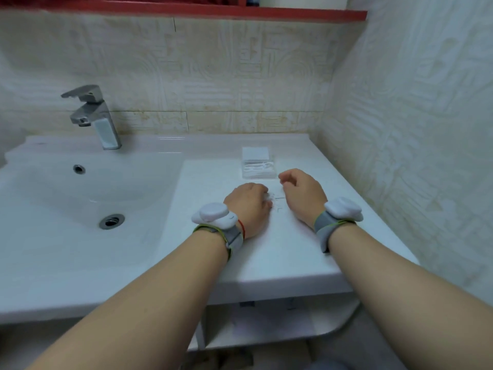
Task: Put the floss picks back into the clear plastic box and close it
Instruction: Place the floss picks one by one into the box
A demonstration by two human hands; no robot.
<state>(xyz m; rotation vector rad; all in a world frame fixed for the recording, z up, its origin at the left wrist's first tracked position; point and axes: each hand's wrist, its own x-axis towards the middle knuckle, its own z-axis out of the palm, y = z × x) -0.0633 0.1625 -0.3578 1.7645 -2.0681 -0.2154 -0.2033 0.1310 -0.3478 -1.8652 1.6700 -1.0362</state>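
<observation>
The clear plastic box point(258, 169) stands on the counter with its lid point(255, 153) tipped up at the back, and several white floss picks lie inside it. A few loose floss picks point(277, 202) lie on the counter between my hands. My left hand point(249, 206) rests on the counter, its fingers curled down onto the left end of those picks. My right hand point(302, 194) hovers just right of the loose picks and near the front right corner of the box. Its fingers are curled inward, and whether they pinch a pick is not visible.
A white washbasin point(88, 188) with a drain and a chrome tap point(93, 116) lies to the left. The tiled wall point(413, 129) runs close along the counter's right side. The white counter's front edge point(280, 285) lies under my forearms.
</observation>
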